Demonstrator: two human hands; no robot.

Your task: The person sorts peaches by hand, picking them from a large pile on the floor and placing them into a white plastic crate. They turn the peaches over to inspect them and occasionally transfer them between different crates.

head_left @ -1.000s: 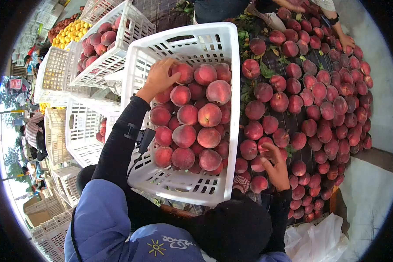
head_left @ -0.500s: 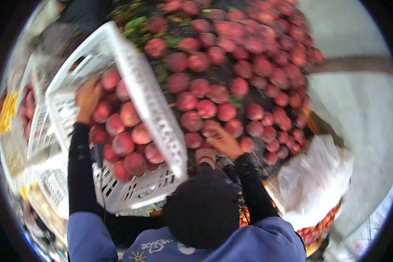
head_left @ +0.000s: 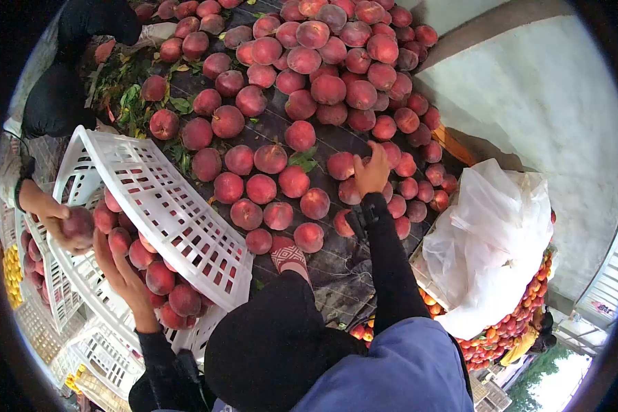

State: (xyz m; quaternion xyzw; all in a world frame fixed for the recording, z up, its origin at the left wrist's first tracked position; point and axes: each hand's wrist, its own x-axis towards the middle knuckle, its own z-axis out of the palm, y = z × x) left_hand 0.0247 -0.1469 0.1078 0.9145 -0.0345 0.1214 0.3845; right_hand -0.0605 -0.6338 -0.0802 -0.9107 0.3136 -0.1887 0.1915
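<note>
Inside the white plastic crate (head_left: 175, 213), my left hand (head_left: 122, 275) lies with its fingers stretched out against the peaches (head_left: 160, 278). Its fingertips are close to a peach (head_left: 77, 228) that another person's hand (head_left: 44, 209) holds at the crate's left side. My right hand (head_left: 372, 170) reaches out over the loose peaches on the dark ground sheet (head_left: 333, 281). Its fingers are spread, with a fingertip right at the edge of one red peach (head_left: 340, 166) and more peaches partly hidden under the palm.
A large peach pile (head_left: 323, 62) spreads across the sheet, with leaves (head_left: 130, 96) at its left edge. A patterned sock (head_left: 286, 253) shows beside the crate. White plastic bags (head_left: 487, 240) lie at the right. Other crates (head_left: 106, 357) stand at the lower left.
My view has shifted. My right hand has moved forward and right across the loose peaches. The other person's hand with a peach now shows at the crate's left side.
</note>
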